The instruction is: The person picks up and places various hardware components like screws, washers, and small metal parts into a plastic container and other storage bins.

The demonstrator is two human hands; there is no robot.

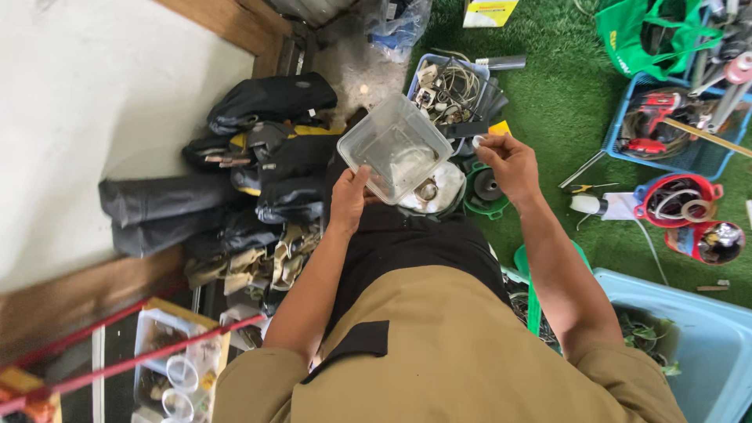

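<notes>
My left hand grips a clear square plastic container by its near edge and holds it tilted in front of me. The container looks empty apart from smudges. My right hand is raised just to the right of the container, its fingertips pinched on a small white piece. Below the container sits a round white tub with small parts in it, next to a green round holder.
Dark bags and boots are piled at the left by a white wall. A blue basket of cables, a blue crate with a red drill, a red bowl and a light-blue tub stand on green turf.
</notes>
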